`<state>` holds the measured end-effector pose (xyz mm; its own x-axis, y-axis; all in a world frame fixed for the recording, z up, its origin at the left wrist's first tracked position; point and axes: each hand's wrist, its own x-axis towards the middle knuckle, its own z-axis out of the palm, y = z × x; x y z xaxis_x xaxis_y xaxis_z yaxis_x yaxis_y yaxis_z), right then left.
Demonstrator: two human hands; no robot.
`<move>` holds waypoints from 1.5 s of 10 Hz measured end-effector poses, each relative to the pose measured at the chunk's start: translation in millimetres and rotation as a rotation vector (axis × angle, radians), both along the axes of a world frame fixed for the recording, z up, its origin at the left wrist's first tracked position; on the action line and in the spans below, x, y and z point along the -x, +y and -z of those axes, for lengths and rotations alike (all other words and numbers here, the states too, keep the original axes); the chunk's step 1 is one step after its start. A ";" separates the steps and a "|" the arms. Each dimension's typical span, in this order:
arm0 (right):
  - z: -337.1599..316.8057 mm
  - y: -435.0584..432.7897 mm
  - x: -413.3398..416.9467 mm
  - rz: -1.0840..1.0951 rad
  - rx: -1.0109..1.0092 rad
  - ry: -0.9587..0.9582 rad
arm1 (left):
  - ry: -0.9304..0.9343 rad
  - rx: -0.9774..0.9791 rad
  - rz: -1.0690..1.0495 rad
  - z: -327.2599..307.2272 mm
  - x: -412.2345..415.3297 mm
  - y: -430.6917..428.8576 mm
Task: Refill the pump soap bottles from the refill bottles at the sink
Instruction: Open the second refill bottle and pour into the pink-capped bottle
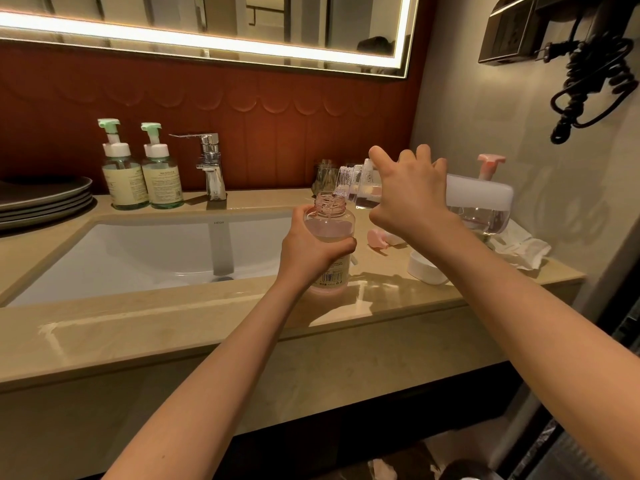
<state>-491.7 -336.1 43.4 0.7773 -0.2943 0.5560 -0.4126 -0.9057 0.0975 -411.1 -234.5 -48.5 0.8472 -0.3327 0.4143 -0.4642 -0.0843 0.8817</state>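
My left hand (311, 249) grips an uncapped clear pink soap bottle (331, 220) standing on the counter just right of the basin. My right hand (410, 195) holds a large clear refill bottle (481, 202) tipped on its side, its open neck over the soap bottle's mouth. A thin stream of liquid runs from the neck into the bottle. A pink pump head (377, 239) lies on the counter behind my right wrist, and a white cap (424, 268) sits beside it.
Two green-pump soap bottles (142, 168) stand left of the chrome tap (211, 164). Grey plates (41, 199) are stacked at far left. Another pink pump (490, 164), a glass (323, 174) and a crumpled tissue (519, 249) lie at right. The white basin (138, 251) is sunk into the beige counter.
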 end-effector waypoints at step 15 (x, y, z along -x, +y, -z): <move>0.4 1.6 -0.2 -0.011 -0.016 -0.003 | 0.019 -0.002 0.007 1.3 -1.4 0.2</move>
<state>-491.4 -334.5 43.0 0.7792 -0.2946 0.5532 -0.4025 -0.9118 0.0815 -409.7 -234.3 -49.8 0.8523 -0.3397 0.3977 -0.4482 -0.0827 0.8901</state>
